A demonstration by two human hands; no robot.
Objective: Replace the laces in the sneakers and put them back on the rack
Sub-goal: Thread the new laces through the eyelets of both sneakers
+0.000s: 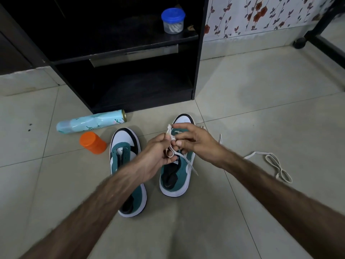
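Two teal, white and black sneakers stand side by side on the tiled floor, toes pointing away from me. The left sneaker (pixel 124 146) has bare eyelets. Over the right sneaker (pixel 179 176) both hands work a white lace (pixel 170 153). My left hand (pixel 158 152) grips a loop of it. My right hand (pixel 192 141) pinches the lace just above, near the toe. One lace end trails down across the shoe's side. A second white lace (pixel 276 165) lies loose on the floor to the right.
A black rack (pixel 130 53) stands behind the shoes, with a blue-lidded jar (pixel 173 20) on its upper shelf. A pale blue spray can (pixel 91 122) lies on its side and an orange-lidded jar (pixel 92 143) stands left of the sneakers. A black frame leg (pixel 317 25) is at far right.
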